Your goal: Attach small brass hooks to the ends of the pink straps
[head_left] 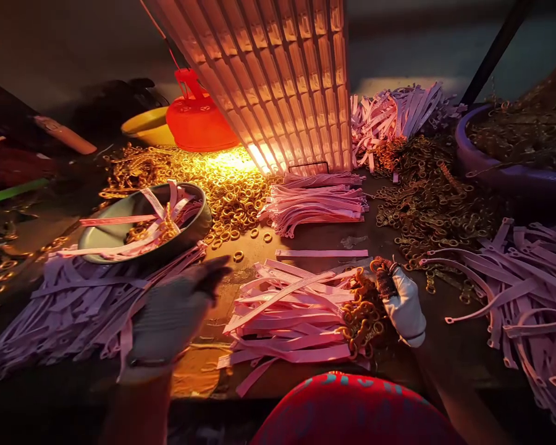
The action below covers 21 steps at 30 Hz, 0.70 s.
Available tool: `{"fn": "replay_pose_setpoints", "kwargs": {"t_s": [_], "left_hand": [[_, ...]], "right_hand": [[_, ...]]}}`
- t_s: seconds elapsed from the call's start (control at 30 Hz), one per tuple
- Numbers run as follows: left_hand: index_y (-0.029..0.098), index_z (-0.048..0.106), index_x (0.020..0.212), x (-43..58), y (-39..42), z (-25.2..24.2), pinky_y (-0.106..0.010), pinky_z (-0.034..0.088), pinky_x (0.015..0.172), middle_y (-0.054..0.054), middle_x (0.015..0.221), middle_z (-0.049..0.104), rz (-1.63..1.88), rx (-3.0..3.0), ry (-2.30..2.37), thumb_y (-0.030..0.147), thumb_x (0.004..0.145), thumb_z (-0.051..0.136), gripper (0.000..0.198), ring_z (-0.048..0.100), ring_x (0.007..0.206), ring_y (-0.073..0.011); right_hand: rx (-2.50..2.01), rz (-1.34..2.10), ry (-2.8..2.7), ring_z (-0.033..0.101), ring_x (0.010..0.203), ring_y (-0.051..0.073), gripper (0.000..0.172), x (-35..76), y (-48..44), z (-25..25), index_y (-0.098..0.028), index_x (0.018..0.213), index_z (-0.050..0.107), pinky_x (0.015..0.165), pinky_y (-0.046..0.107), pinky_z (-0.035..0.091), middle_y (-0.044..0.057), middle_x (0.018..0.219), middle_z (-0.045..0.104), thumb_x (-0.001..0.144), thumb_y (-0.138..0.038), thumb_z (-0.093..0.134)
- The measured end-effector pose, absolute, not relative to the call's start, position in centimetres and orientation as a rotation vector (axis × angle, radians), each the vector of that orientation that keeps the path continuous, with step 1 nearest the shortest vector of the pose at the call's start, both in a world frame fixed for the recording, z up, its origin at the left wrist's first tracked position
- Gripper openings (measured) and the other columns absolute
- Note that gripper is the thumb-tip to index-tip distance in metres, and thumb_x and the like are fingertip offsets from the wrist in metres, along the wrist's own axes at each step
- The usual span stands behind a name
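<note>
My left hand [173, 315], in a grey glove with dark fingertips, hovers over a heap of pale pink strips [69, 303] at the lower left; it is smeared by motion and its fingers do not show clearly. My right hand [401, 300], in a white glove with dark fingertips, is closed on a small metal ring at the edge of a cluster of brass rings [364, 318]. That cluster hangs on the ends of a stack of pink strips [291, 315] lying in front of me.
A metal bowl [102, 238] holds strips and rings. Loose gold rings [227, 191] spread under a lit ribbed panel [287, 80]. A red lamp [197, 120], darker chains [430, 198], a purple basin [505, 170] and more strip piles [532, 296] surround the work spot.
</note>
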<state>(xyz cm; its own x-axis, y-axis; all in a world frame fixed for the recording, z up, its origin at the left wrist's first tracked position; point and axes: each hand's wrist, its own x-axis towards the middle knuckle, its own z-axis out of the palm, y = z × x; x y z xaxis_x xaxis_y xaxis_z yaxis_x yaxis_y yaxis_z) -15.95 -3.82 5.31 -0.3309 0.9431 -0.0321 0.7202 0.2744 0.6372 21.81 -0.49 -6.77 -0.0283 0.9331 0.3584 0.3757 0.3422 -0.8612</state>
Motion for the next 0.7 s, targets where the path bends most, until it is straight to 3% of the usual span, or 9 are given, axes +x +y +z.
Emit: {"fn": "replay_pose_setpoints", "kwargs": {"t_s": [0.1,0.17,0.27,0.4,0.5,0.6,0.7], "left_hand": [[0.021,0.074,0.105,-7.8,0.0,3.6,-0.037,0.048,0.085,-0.011,0.103,0.076,0.483,1.948,1.821,0.036,0.091,0.055,0.028,0.067,0.089,-0.0271],[0.019,0.074,0.084,-3.6,2.3,1.8,-0.036,0.049,0.081,-0.011,0.084,0.074,0.349,2.01,1.71,0.031,0.083,0.065,0.015,0.067,0.08,-0.0259],[0.019,0.066,0.061,-0.9,4.7,-0.4,-0.032,0.049,0.067,-0.005,0.057,0.063,0.228,2.027,1.644,0.028,0.071,0.073,0.015,0.06,0.059,-0.0205],[0.018,0.07,0.073,-1.1,5.3,-0.7,-0.029,0.048,0.063,-0.005,0.067,0.068,0.278,2.033,1.568,0.024,0.071,0.069,0.006,0.06,0.062,-0.0182],[0.016,0.073,0.091,-1.8,3.8,0.9,-0.026,0.046,0.059,-0.006,0.072,0.07,0.425,1.958,1.55,0.03,0.084,0.059,0.021,0.059,0.06,-0.016],[0.015,0.071,0.1,-2.4,1.2,3.0,-0.022,0.035,0.046,0.001,0.049,0.057,0.552,1.583,1.496,0.041,0.088,0.057,0.032,0.046,0.042,-0.0115],[0.014,0.068,0.104,-2.6,-1.4,4.5,-0.019,0.026,0.041,0.001,0.046,0.058,0.608,1.267,1.399,0.05,0.088,0.061,0.04,0.036,0.036,-0.008]], "right_hand": [[-1.228,0.662,-1.641,0.069,0.11,0.026,0.036,21.7,-0.4,-6.8,-0.021,0.128,0.063,0.1,0.044,0.055,0.01,0.118,0.073,0.094,-0.023,0.052],[-1.256,0.628,-1.651,0.07,0.106,0.027,0.034,21.6,-0.3,-6.8,-0.021,0.123,0.065,0.098,0.044,0.056,0.01,0.116,0.074,0.092,-0.022,0.052],[-1.26,0.601,-1.677,0.07,0.102,0.027,0.031,21.3,-0.2,-6.5,-0.022,0.118,0.067,0.095,0.044,0.057,0.01,0.113,0.074,0.09,-0.02,0.052],[-1.208,0.606,-1.732,0.068,0.105,0.028,0.053,21.3,-0.5,-6.2,-0.022,0.121,0.065,0.095,0.044,0.055,0.01,0.114,0.073,0.073,-0.006,0.048],[-1.198,0.578,-1.761,0.066,0.103,0.029,0.062,21.3,-0.8,-6.0,-0.02,0.119,0.064,0.095,0.045,0.053,0.01,0.107,0.073,0.062,-0.004,0.046],[-1.123,0.629,-1.768,0.065,0.089,0.024,0.051,20.8,-1.2,-5.3,-0.019,0.108,0.065,0.086,0.038,0.053,0.007,0.09,0.069,0.064,-0.004,0.044],[-1.032,0.657,-1.802,0.059,0.077,0.019,0.037,19.6,-2.0,-4.1,-0.019,0.104,0.064,0.077,0.032,0.05,0.004,0.083,0.065,0.075,-0.005,0.046]]}}
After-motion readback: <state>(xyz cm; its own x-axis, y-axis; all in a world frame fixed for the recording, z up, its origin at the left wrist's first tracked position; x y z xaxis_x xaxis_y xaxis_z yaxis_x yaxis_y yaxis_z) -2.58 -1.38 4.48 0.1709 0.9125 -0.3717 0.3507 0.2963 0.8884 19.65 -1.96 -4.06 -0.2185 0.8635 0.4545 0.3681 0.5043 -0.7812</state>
